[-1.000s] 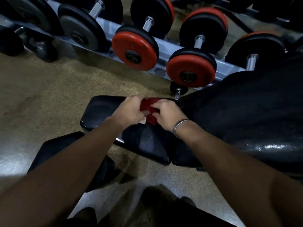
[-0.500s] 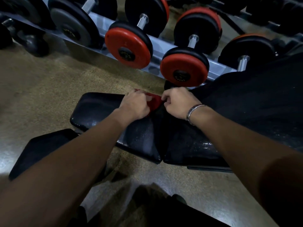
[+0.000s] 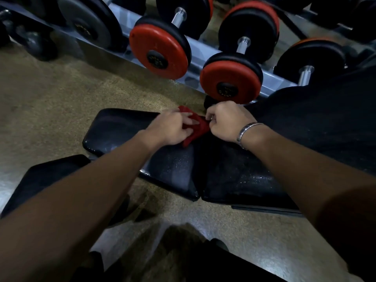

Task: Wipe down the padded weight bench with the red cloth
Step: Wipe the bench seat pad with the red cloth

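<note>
The black padded weight bench (image 3: 122,131) lies across the middle of the view, its seat pad on the left and its long back pad (image 3: 234,171) rising to the right. A red cloth (image 3: 196,129) rests on the bench near the gap between the two pads, at the far edge. My left hand (image 3: 173,129) presses on the cloth's left side with fingers spread over it. My right hand (image 3: 227,121), a metal bracelet on its wrist, pinches the cloth's right end with curled fingers. Much of the cloth is hidden under both hands.
A grey dumbbell rack (image 3: 195,49) runs along the far side, with red-and-black dumbbells (image 3: 160,49) (image 3: 232,82) just beyond the bench. A second black pad (image 3: 46,176) sits low at the near left. The floor (image 3: 50,94) is speckled tan rubber.
Both hands and the cloth shifted slightly toward the far edge of the bench. My left fingers spread out over the cloth, and the right hand moved to its right end.
</note>
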Action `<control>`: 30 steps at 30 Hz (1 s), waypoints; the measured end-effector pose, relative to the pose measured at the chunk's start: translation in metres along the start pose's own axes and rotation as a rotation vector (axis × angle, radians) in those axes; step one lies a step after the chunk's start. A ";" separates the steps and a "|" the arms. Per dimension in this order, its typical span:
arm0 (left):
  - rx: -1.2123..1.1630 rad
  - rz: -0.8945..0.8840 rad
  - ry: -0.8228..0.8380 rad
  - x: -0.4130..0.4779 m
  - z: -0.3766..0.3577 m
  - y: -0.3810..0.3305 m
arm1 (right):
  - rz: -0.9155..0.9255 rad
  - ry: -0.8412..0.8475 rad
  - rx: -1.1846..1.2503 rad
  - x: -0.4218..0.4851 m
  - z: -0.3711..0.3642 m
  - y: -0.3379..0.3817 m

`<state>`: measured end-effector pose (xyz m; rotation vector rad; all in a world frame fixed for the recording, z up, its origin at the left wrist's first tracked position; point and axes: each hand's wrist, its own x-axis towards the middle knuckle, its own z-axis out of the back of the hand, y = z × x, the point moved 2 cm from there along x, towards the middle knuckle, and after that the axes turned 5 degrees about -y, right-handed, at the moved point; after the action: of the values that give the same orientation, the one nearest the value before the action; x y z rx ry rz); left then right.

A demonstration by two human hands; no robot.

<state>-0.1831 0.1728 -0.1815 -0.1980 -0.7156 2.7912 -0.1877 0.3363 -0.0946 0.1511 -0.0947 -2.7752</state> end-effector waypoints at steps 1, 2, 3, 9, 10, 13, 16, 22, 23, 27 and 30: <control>0.014 0.014 -0.001 0.004 0.004 0.003 | 0.015 -0.001 -0.037 0.000 0.002 -0.001; 0.037 0.052 -0.014 0.008 0.006 0.004 | 0.027 -0.001 -0.080 0.000 0.004 -0.003; 0.065 0.100 -0.026 0.013 0.007 0.002 | 0.036 0.002 -0.129 0.000 0.006 -0.004; -0.055 -0.017 0.027 0.010 -0.006 -0.019 | 0.050 0.061 -0.384 -0.001 0.012 -0.018; -0.079 -0.041 0.048 0.008 -0.002 -0.015 | 0.051 0.072 -0.397 -0.002 0.013 -0.020; -0.046 0.003 0.052 0.015 0.006 -0.013 | 0.060 0.093 -0.411 0.000 0.016 -0.021; 0.040 0.040 0.006 0.017 -0.001 -0.034 | 0.058 0.101 -0.420 0.001 0.014 -0.018; -0.151 -0.022 0.081 0.006 0.005 -0.033 | 0.045 0.127 -0.427 0.001 0.013 -0.019; -0.116 -0.011 0.074 0.009 0.008 -0.034 | 0.044 0.125 -0.429 0.002 0.013 -0.017; -0.050 0.049 -0.024 0.011 -0.001 -0.052 | 0.033 0.135 -0.439 0.000 0.011 -0.016; -0.124 0.009 0.045 0.006 -0.002 -0.047 | 0.032 0.125 -0.447 -0.002 0.009 -0.015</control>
<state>-0.1783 0.2151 -0.1609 -0.2869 -0.8801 2.7434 -0.1925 0.3516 -0.0865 0.2026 0.5443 -2.6686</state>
